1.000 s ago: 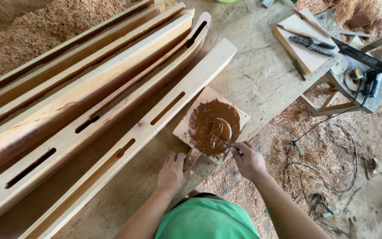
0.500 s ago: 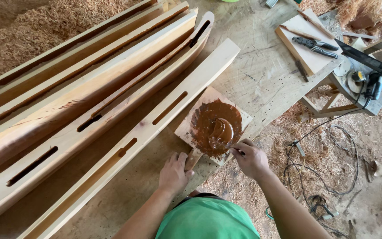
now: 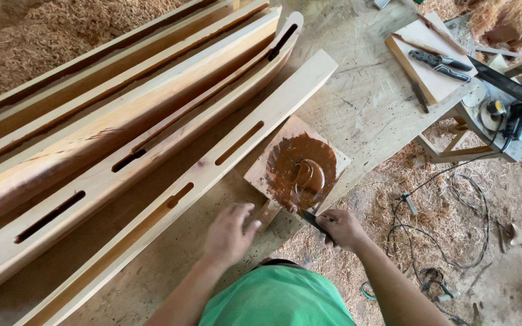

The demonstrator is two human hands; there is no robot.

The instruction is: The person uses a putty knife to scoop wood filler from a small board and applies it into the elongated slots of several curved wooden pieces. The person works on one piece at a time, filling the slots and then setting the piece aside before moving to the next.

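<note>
The right hand [image 3: 341,228] is closing its grip around the handle of a dark-bladed putty knife [image 3: 309,218], and the blade is pointing up and to the left of that grip, its tip touching the near edge of a pool of reddish-brown paste [image 3: 302,171]. The paste is lying on a small square wooden board [image 3: 260,175], which is sitting on the bench [image 3: 357,115] just beyond the right grip, so the knife's long axis is running from the hand diagonally away toward the paste. The right hand is clearly the nearer of the two to the paste.

The left hand [image 3: 229,234] is resting to the left of the right grip, fingers spread and loosely curled, grasping nothing that can be seen; its fingertips are lying just beside a small wood offcut [image 3: 267,214] at the board's near corner, though whether they are pressing on it is hard to tell.

Farther left of both grips, a long pale plank with slots [image 3: 194,181] is stretching diagonally across the bench, with more slotted planks [image 3: 122,127] stacked beyond it. Well beyond the right grip, toward the far right, pliers [image 3: 439,63] are lying on a flat wooden block [image 3: 424,78], and loose cables [image 3: 448,241] are trailing over the sawdust-strewn floor [image 3: 484,199].
</note>
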